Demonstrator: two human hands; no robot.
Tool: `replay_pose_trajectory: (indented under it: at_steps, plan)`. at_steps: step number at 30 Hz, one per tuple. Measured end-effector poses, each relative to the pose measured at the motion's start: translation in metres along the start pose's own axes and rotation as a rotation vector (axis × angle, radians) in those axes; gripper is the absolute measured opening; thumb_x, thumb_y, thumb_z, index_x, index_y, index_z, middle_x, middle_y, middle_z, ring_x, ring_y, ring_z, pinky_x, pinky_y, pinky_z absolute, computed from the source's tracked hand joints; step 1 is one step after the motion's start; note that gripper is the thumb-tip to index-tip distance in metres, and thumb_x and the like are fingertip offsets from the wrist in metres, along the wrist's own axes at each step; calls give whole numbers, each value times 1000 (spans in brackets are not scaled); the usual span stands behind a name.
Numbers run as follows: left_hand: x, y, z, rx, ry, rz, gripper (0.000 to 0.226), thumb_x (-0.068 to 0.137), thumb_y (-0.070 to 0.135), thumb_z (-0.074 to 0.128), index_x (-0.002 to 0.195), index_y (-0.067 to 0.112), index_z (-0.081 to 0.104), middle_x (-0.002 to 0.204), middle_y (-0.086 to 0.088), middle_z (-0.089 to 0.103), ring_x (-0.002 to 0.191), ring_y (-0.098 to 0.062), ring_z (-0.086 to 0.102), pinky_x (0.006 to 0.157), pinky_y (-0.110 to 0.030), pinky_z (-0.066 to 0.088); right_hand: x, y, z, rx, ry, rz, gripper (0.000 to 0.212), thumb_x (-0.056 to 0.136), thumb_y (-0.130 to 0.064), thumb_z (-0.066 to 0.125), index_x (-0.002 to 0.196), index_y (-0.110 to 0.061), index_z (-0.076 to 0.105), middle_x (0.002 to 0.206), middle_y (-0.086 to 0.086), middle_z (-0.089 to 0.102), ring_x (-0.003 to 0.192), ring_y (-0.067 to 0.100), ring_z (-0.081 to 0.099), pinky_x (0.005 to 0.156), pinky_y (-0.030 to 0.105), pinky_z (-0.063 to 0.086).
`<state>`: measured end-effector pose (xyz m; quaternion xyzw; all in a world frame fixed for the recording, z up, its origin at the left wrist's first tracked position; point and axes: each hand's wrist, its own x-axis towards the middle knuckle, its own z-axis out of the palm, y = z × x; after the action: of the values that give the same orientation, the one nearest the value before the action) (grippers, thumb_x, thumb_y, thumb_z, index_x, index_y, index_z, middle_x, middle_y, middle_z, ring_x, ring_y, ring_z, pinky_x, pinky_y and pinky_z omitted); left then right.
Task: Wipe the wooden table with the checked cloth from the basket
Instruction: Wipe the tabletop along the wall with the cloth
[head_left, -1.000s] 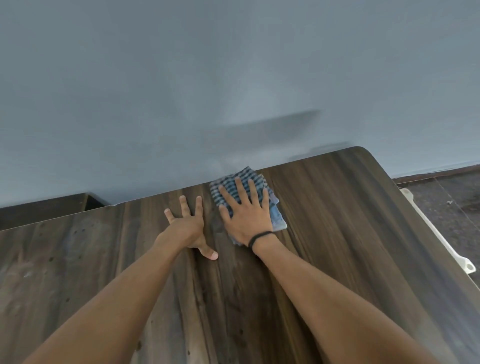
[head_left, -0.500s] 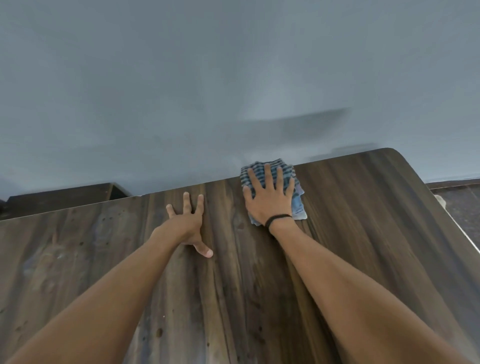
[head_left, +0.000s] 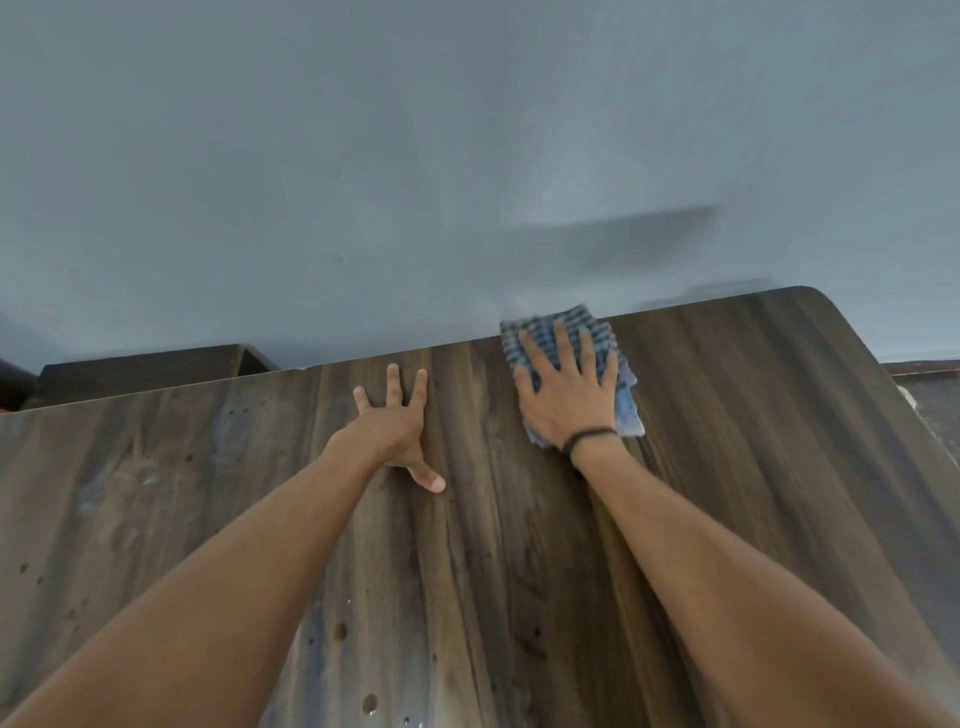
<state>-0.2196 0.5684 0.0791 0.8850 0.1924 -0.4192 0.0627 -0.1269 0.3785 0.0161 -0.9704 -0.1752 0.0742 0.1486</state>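
Our two bare forearms reach in from 7 and 5 o'clock, both stretched toward 12. Our left hand (head_left: 395, 421) lies palm down, fingers straight and spread toward 12, thumb splayed out to 4 o'clock. Our right hand (head_left: 563, 400), at 2 o'clock of the left and farther out, is flat too, fingers fanned wide, wrist straight.

Open wooden table (head_left: 753, 467) right of the checked cloth (head_left: 574, 318), grey wall (head_left: 467, 156) blocking the far edge, left hand (head_left: 392, 426) flat to the cloth's left, dark furniture (head_left: 145, 371) beyond.
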Motion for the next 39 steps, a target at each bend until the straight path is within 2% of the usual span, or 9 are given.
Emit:
replay_pose_trajectory:
  at_steps: [5,10,14,18,22,27,30,34,39]
  plan:
    - [-1,0,-1,-10,4,15,150,67,54,86,145,24,-39,152,-11,-45,140,-55,-24,119,-62,1,-24,-11,14,-37,20,-143,57,101,-61,20,156,-48,14,168,-4,5,155,25,-3,121,57,-8]
    - [-5,1,0,5,12,16,147,69,53,84,146,23,-38,154,-12,-43,142,-53,-23,118,-61,-1,1,2,-6,-7,-44,19,57,103,-58,20,157,-47,10,169,-2,0,154,28,-8,120,58,-11]
    - [-4,1,-2,2,23,14,150,67,55,85,146,23,-38,153,-12,-43,142,-54,-23,118,-61,1,-56,9,9,-48,19,-157,56,101,-61,21,156,-50,15,168,-5,9,155,24,-1,122,56,-6]
    - [-2,1,0,3,12,3,149,68,55,85,146,24,-39,153,-11,-44,141,-54,-23,119,-61,1,-10,-2,-2,-4,-32,23,58,101,-60,20,157,-48,9,169,-3,1,154,27,-8,120,58,-10]
    - [-1,0,0,-1,9,-1,150,67,55,85,145,24,-39,152,-11,-44,142,-54,-23,119,-61,1,-30,-25,19,-29,1,-125,58,101,-60,20,157,-46,14,169,-4,3,155,25,-5,121,57,-9]
    - [-2,0,0,-6,10,12,148,69,53,85,146,24,-38,153,-11,-43,142,-52,-23,118,-61,0,13,-39,9,20,-49,0,57,102,-58,20,157,-46,13,169,-2,-1,154,28,-11,119,59,-15]
    - [2,-1,0,-9,6,18,150,67,55,86,145,25,-39,152,-10,-45,142,-53,-24,119,-61,2,-5,-37,20,-12,4,-109,56,102,-59,19,157,-48,13,169,-4,-1,154,26,-9,120,58,-12]
    - [6,-4,3,-16,5,-7,154,63,58,87,144,26,-41,151,-10,-46,140,-56,-24,118,-64,4,15,-39,7,38,-42,-35,54,102,-58,22,156,-49,17,169,-4,-1,154,27,-9,118,58,-14]
    - [0,-1,0,-10,20,24,150,67,55,85,145,24,-39,152,-11,-45,142,-53,-25,118,-61,1,-13,-25,15,-34,3,-144,55,101,-60,19,155,-51,15,168,-6,3,155,25,-3,120,58,-9]
